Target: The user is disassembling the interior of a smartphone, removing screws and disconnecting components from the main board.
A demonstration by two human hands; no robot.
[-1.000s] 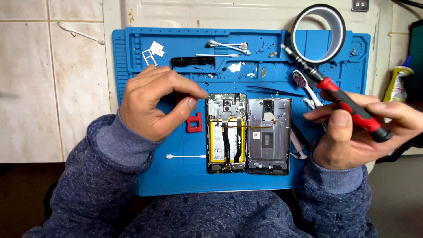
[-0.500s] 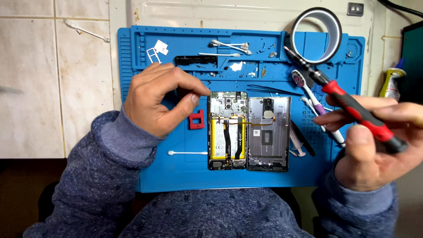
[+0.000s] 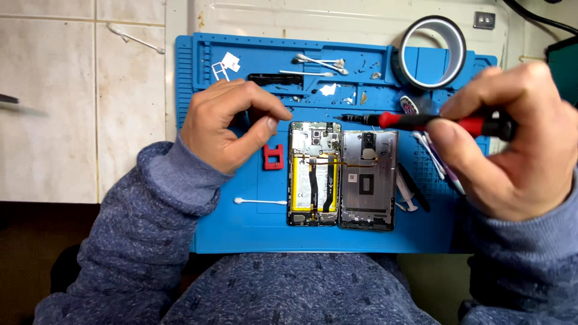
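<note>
Right hand (image 3: 512,141) gripping red-and-black screwdriver (image 3: 421,121), shaft level, tip just above top edge of back cover (image 3: 368,179). Left hand (image 3: 232,123) curled loosely, fingertips pinched near top-left corner of opened phone (image 3: 313,173), holding nothing discernible. Phone and cover side by side on blue mat (image 3: 241,235), joined by orange flex. Risks: tip slipping onto board or yellow battery; flex tearing if cover shifts; loose screws lost among mat clutter. Swab (image 3: 260,201) and red clip (image 3: 273,157) nearby.
</note>
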